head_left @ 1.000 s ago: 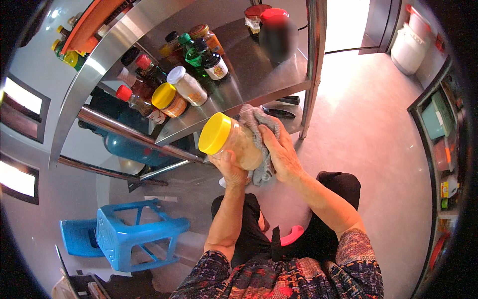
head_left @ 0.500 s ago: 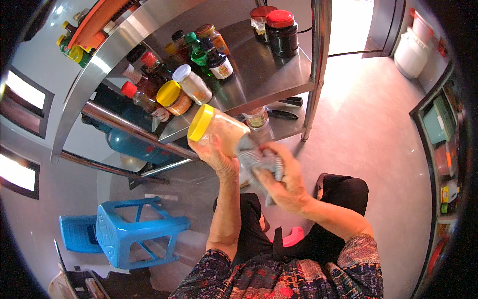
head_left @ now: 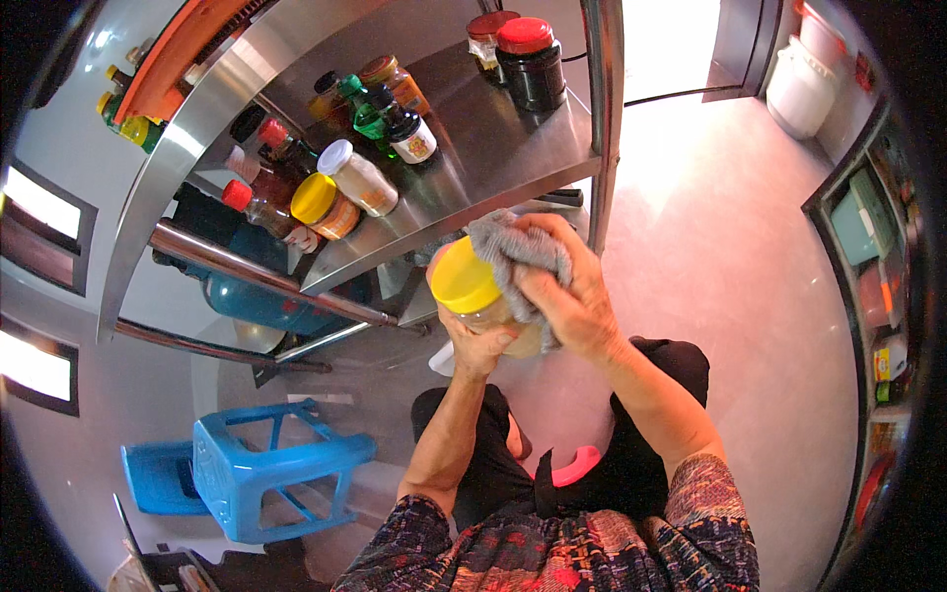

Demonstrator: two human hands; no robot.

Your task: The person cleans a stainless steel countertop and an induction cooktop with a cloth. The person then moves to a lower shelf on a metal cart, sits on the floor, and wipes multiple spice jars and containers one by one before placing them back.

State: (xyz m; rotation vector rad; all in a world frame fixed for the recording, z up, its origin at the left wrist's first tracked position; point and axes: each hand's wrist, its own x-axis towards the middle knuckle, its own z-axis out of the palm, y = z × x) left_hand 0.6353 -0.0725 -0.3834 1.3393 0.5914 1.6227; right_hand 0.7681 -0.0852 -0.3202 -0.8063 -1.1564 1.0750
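A clear plastic jar with a yellow lid (head_left: 465, 277) is held up in front of the shelf, its lid tilted toward me. My left hand (head_left: 473, 340) wraps round the jar's body from the left and below. In my right hand (head_left: 570, 288) a grey ribbed cloth (head_left: 508, 252) is bunched, pressed against the right side of the lid and jar. The cloth and fingers hide much of the jar's body; pale contents show through it.
On the steel shelf (head_left: 493, 173) stand a yellow-lidded jar (head_left: 326, 207), a white-lidded jar (head_left: 359, 180), several sauce bottles and a red-lidded dark jar (head_left: 531, 69). A blue plastic stool (head_left: 266, 469) lies tipped over at the left. A white bucket (head_left: 801, 89) stands far right.
The jar has turned so its lid faces more up and toward me, and has moved slightly right. The cloth has gone from the jar's base end up to the lid.
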